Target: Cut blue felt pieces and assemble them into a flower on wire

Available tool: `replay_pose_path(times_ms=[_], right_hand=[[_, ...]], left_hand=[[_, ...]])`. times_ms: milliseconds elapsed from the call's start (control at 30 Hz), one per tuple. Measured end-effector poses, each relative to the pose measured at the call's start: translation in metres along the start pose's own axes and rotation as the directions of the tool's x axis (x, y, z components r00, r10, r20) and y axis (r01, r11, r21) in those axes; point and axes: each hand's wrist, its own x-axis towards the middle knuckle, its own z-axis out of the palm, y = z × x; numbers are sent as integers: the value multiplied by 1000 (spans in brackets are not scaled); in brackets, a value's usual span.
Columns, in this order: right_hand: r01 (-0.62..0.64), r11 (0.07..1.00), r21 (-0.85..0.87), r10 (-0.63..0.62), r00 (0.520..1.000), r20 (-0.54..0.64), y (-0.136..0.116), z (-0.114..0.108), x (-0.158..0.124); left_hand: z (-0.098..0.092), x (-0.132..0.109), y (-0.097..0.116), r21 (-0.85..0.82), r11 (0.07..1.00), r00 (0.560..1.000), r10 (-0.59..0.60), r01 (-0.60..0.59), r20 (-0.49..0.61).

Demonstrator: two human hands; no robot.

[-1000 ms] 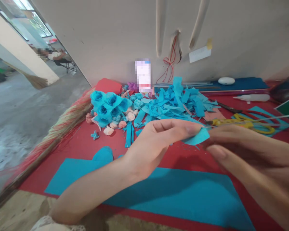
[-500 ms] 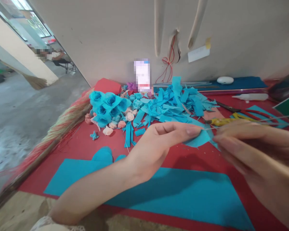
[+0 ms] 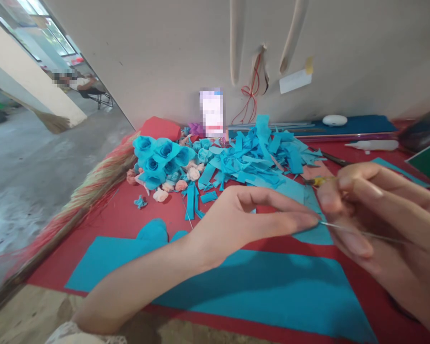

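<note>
My left hand pinches the end of a thin wire together with a blue crepe paper piece, which hangs below the fingertips. My right hand is just to the right, its thumb and index finger apart, with the wire running across between them. Whether the right fingers touch the wire is hard to see. Under my left forearm lies a long blue paper sheet. Pliers with yellow grips are mostly hidden behind my right hand.
Blue paper scraps are heaped at the back, beside blue paper flowers and small pink rosebuds. A lit phone leans on the wall. A glue bottle lies back right; a broom borders the left edge.
My left hand has moved a little right and down with the wire and paper. My right fingers have spread apart, and the wire now slants downward to the right.
</note>
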Motion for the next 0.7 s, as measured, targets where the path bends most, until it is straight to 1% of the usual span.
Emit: replay_pose_path(times_ms=[67, 100, 133, 167, 233, 300, 333, 400, 433, 467, 533, 567, 600, 700], right_hand=[[-111, 970, 215, 83, 987, 136, -4, 1, 1], [-145, 953, 266, 100, 980, 174, -6, 2, 2], [-149, 953, 264, 101, 977, 187, -6, 1, 2], [-138, 963, 233, 95, 978, 188, -6, 0, 2], [-63, 989, 132, 39, 984, 176, -5, -2, 2], [55, 998, -3, -54, 987, 151, -4, -7, 2], [124, 989, -82, -112, 984, 142, -4, -9, 3], [240, 934, -263, -210, 968, 139, -5, -14, 3], [288, 893, -345, -245, 956, 164, -5, -16, 3], [336, 850, -405, -276, 940, 200, -6, -18, 2], [430, 772, -468, -338, 901, 270, -6, -21, 0], [460, 745, -483, -363, 887, 285, -6, -21, -1], [461, 740, -490, -371, 887, 276, -5, -22, -3], [391, 788, -476, -346, 920, 183, -3, -22, -7]], left_hand=[[0, -2, 2, 85, 996, 1000, -12, 11, 10], [0, -3, 3, 124, 992, 1000, -22, 20, 9], [0, -4, 5, 158, 987, 1000, -29, 28, 6], [0, -5, 6, 190, 981, 999, -35, 33, 4], [0, -6, 9, 239, 970, 999, -44, 37, 25], [-1, -7, 12, 279, 960, 997, -41, 22, 63], [-1, -7, 13, 296, 955, 997, -28, 4, 78], [-2, -8, 15, 325, 945, 996, 11, -40, 91], [-2, -8, 16, 337, 940, 996, 27, -55, 87], [-2, -8, 16, 347, 936, 996, 35, -62, 84], [-3, -8, 17, 362, 930, 996, 39, -66, 81], [-2, -8, 17, 368, 928, 996, 39, -67, 81], [-2, -9, 17, 373, 925, 996, 40, -67, 80], [-2, -9, 17, 386, 920, 996, 49, -72, 69]])
